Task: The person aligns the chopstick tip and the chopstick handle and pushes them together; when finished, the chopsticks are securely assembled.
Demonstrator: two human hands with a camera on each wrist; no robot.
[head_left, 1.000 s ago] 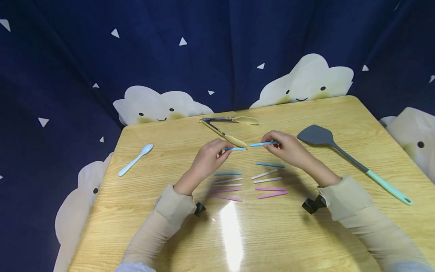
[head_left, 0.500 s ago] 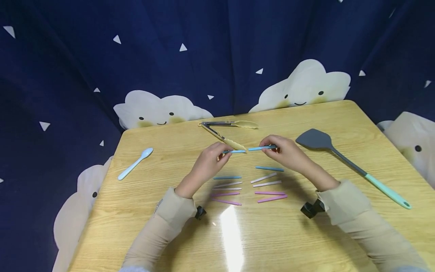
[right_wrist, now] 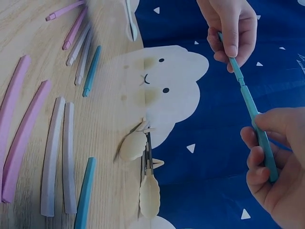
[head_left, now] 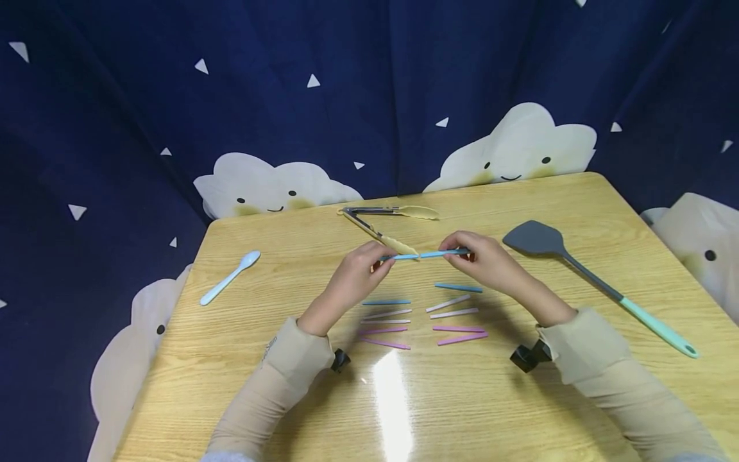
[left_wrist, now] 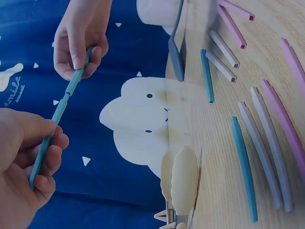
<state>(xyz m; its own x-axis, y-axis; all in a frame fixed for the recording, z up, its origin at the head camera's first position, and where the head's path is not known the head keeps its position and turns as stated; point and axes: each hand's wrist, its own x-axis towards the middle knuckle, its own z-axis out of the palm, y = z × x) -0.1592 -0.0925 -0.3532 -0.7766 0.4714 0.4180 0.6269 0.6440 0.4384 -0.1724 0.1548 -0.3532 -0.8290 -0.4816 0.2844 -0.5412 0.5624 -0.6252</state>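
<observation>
My left hand [head_left: 353, 269] pinches a blue stick [left_wrist: 57, 114] between thumb and fingers. Facing it, my right hand [head_left: 486, 258] grips a second blue stick [right_wrist: 261, 138]. Both are held above the table, roughly in one line, their inner ends meeting. The left one has a narrower tip at that end; whether it sits inside the other stick I cannot tell. Below the hands lie two groups of loose sticks: a blue one [head_left: 387, 301], white ones and pink ones [head_left: 385, 344] on the left, and a blue one [head_left: 458, 287], white ones and pink ones [head_left: 462, 339] on the right.
Spread tongs [head_left: 369, 224] with cream tips lie just beyond the hands. A grey spatula [head_left: 534, 237] with a mint handle is at the right, a light blue spoon [head_left: 231, 277] at the left. Behind the wooden table [head_left: 277, 244] hangs a dark blue curtain [head_left: 260, 96].
The two blue sticks have come together: the gap between their inner ends has closed. My right hand has shifted slightly left, while the loose sticks have stayed put.
</observation>
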